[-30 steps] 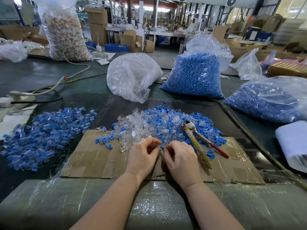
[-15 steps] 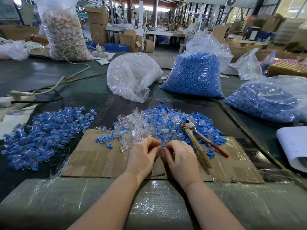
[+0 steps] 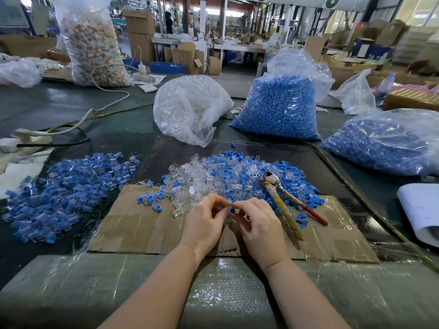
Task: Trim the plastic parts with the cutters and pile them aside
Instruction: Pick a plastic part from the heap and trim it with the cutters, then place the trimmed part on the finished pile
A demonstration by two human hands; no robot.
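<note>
Fingers of the left hand and right hand pinch what looks like a small blue-and-clear plastic part above the cardboard; light, stiff, slick, best held by its body, cutters idle alongside.

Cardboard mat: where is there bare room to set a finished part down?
The cardboard mat is bare on its near-left, between the assembled pile and the left hand. A smaller bare patch lies near-right, past the cutters. The far edge is crowded by the mixed pile.
</note>
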